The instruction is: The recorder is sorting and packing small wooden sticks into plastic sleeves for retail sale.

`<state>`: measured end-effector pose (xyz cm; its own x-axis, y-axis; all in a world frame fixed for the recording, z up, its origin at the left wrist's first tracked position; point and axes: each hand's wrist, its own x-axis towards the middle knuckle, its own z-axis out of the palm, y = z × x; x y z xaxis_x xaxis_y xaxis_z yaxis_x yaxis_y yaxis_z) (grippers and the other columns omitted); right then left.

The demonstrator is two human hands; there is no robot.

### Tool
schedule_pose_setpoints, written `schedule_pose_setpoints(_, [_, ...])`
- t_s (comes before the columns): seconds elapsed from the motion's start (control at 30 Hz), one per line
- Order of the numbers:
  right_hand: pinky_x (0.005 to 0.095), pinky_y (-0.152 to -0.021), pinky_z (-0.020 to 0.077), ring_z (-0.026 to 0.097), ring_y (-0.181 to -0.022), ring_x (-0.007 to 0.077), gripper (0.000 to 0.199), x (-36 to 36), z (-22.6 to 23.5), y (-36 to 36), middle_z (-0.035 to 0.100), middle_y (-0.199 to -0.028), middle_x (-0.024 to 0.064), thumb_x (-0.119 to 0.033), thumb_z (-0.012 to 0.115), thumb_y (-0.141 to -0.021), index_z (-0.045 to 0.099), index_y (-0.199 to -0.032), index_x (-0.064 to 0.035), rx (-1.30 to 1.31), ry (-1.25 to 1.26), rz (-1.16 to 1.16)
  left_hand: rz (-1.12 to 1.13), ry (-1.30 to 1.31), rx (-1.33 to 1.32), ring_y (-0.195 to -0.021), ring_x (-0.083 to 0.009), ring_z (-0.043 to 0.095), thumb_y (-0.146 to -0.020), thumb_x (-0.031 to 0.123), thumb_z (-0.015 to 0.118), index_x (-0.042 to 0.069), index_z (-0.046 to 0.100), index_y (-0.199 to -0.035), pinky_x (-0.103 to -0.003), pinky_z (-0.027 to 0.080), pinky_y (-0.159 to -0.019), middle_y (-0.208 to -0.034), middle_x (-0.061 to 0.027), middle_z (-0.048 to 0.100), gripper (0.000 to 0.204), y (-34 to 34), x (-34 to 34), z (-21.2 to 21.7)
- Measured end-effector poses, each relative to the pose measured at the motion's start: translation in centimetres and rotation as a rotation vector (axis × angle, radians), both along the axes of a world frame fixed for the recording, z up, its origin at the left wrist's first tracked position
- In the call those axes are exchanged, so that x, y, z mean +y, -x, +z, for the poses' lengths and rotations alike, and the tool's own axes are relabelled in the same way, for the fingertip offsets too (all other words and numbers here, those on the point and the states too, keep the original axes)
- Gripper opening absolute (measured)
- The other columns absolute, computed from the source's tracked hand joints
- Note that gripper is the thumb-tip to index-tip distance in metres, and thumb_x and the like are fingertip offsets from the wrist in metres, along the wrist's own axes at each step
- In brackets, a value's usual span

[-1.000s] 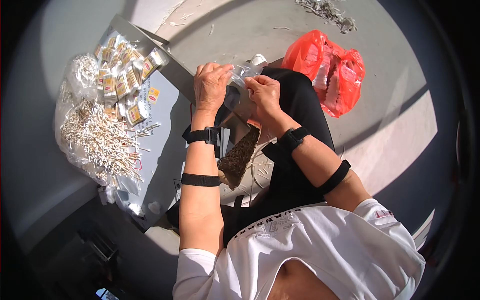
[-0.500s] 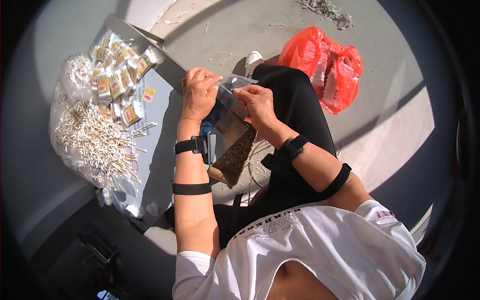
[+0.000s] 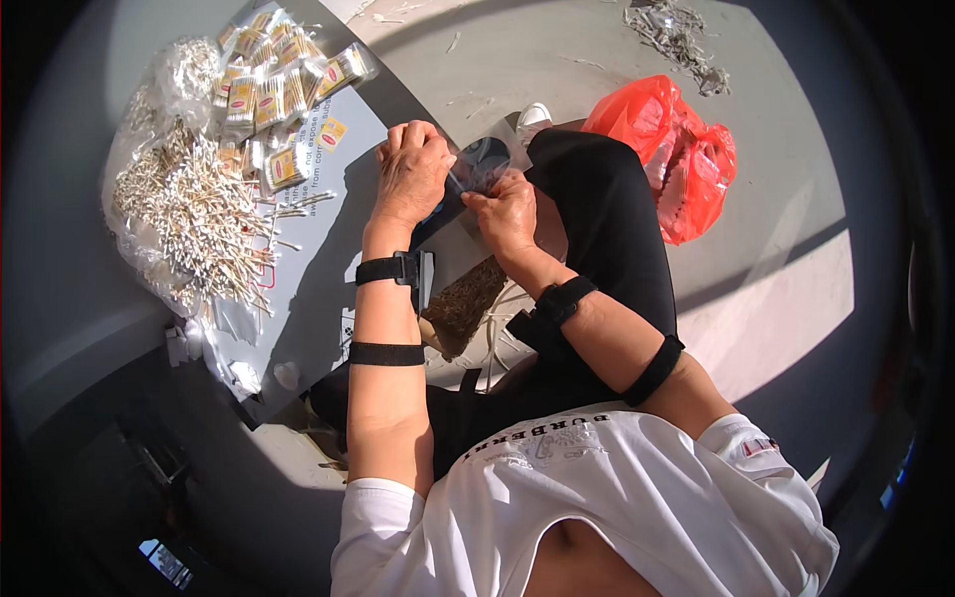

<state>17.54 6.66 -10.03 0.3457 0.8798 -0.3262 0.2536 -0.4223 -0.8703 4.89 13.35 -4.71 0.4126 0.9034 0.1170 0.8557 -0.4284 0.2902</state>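
Observation:
My left hand (image 3: pixel 413 174) pinches one side of a small clear plastic bag (image 3: pixel 505 147) above the table's edge. Opposite it, my right hand (image 3: pixel 505 217) grips the bag's near side with thumb and bent fingers. The film stands out between and beyond both hands; whether anything is inside cannot be made out. To the left, a heap of loose cotton swabs (image 3: pixel 189 214) spills from a large clear bag (image 3: pixel 129 209). Behind the heap lie several small packets of cotton swabs (image 3: pixel 269 98) with yellow labels.
The grey table (image 3: pixel 323 298) carries the swabs, and a loose yellow label (image 3: pixel 332 133) lies near the packets. A red plastic bag (image 3: pixel 662 154) with packed pink items stands on the floor beyond my knee. Below my hands sits a container of brownish pieces (image 3: pixel 463 310). Pale scraps (image 3: pixel 676 40) litter the floor.
My right hand has come lower and its fingers have curled more around the bag, whose film now spreads upward. The whole view has shifted a little.

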Motion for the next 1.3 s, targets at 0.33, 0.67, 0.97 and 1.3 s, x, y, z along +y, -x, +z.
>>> schedule_pose_setpoints(0.33, [0.0236,-0.061,0.043,0.047,-0.067,0.0076,0.021,-2.1,1.2,-3.6,0.051,-0.077,0.0023,-0.01,0.074,-0.084,0.055,-0.081,-0.0011,-0.006,-0.477,-0.049,0.604,-0.263,-0.326,-0.103,-0.0324,0.052,-0.076,0.005,0.072,0.006,0.057,-0.096,-0.045,0.042,-0.089,-0.103,-0.0101,0.058,0.025,6.5,-7.1,-0.4])
schedule_pose_setpoints(0.67, [0.0409,-0.08,0.0493,0.059,-0.091,0.0322,0.025,6.2,5.2,12.8,0.062,-0.095,0.0141,-0.018,0.072,-0.078,0.066,-0.097,-0.0036,-0.432,-0.643,0.751,1.252,-0.244,-0.022,-0.105,-0.0363,0.053,-0.079,0.044,0.072,0.005,0.061,-0.098,-0.048,0.043,-0.09,-0.103,-0.0163,0.062,0.045,15.1,-9.0,-1.9])
schedule_pose_setpoints(0.97, [0.0409,-0.079,0.0466,0.056,-0.092,0.0292,0.012,5.7,2.5,13.0,0.058,-0.089,0.0092,-0.016,0.07,-0.073,0.065,-0.083,-0.0093,-0.595,-0.631,0.822,1.12,-0.052,0.149,-0.096,-0.0321,0.057,-0.083,0.018,0.067,0.002,0.058,-0.085,-0.047,0.045,-0.084,-0.092,-0.0147,0.063,0.018,15.4,-10.3,-1.4])
schedule_pose_setpoints(1.3, [0.0408,-0.076,0.0491,0.059,-0.085,0.0289,0.017,3.5,4.8,12.7,0.058,-0.083,0.0073,-0.014,0.075,-0.071,0.065,-0.082,-0.0068,-0.273,-0.603,1.218,0.781,-0.157,-0.138,-0.091,-0.0308,0.055,-0.077,0.005,0.069,0.01,0.062,-0.085,-0.043,0.042,-0.077,-0.087,-0.0055,0.059,0.012,14.6,-11.5,-1.0])
